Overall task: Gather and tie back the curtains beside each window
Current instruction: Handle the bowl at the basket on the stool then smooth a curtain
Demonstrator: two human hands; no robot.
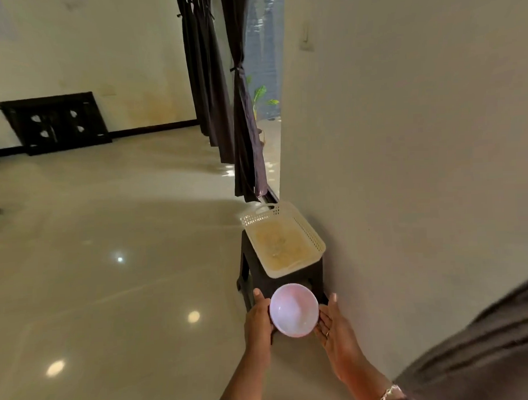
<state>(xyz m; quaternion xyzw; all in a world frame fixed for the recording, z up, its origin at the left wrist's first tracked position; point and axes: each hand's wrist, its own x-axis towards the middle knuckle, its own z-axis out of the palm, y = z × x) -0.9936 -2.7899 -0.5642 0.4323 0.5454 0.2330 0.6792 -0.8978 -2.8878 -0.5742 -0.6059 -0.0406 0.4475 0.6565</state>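
A pale pink bowl (293,310) is carried between both hands, low in the middle of the view, just above the near end of a dark stool (285,281). My left hand (259,318) grips its left side with the thumb up along the rim. My right hand (333,326) lies flat against its right side, fingers straight, a ring on one finger. Further off, dark curtains (245,119) hang by the window, the nearest one gathered and tied with a band (237,68). Another tied curtain (201,67) hangs behind it.
A cream plastic basket (313,237) sits on the stool against the right wall (404,135). A dark carved panel (56,123) leans on the far wall. The glossy tiled floor (109,265) spreads to the left. Dark fabric (486,350) fills the lower right corner.
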